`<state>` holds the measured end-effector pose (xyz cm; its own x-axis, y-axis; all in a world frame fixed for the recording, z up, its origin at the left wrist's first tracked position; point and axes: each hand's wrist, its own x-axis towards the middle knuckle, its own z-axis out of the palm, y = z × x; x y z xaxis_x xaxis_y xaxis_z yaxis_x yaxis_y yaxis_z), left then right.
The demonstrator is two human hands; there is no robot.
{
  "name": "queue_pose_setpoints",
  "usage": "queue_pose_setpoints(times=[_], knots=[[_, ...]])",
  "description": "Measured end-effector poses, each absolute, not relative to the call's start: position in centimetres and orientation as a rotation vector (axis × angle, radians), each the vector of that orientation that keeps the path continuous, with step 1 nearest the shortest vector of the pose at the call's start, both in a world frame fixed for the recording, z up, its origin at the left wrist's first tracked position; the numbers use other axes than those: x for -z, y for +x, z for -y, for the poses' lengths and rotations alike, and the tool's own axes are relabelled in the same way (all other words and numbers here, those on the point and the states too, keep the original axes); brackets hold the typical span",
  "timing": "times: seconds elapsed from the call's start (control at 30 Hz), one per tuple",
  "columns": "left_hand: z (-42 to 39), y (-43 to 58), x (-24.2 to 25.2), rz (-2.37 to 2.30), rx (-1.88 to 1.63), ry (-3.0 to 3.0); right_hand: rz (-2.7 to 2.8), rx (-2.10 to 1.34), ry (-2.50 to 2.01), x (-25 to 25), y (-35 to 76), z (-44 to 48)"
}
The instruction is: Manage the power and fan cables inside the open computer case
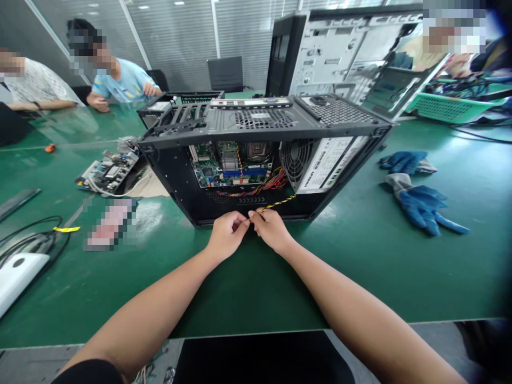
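An open black computer case lies on its side on the green table, showing its motherboard, a fan and a power supply. A twisted yellow-and-black cable runs out of the case toward me. My left hand and my right hand meet just in front of the case, both pinched on the near end of that cable, fingertips almost touching.
Blue work gloves lie to the right. A loose circuit board and cables sit to the left, a white device at the near left. A second case and a green basket stand behind. Other people sit at the far left and right.
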<state>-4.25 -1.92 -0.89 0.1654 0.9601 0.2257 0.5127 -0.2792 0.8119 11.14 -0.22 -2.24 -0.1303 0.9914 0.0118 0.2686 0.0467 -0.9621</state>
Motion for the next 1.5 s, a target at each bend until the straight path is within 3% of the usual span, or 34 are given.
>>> queue_pose_setpoints(times=[1.13,1.5], knots=[[2.06,-4.28,0.85,-1.412,-1.086,1.995,1.431,-1.170,-1.373,1.90,10.94,0.23],[1.94,-4.42,1.01,-1.406,-0.959,1.886,1.480,-1.204,-1.303,1.97,11.02,0.15]])
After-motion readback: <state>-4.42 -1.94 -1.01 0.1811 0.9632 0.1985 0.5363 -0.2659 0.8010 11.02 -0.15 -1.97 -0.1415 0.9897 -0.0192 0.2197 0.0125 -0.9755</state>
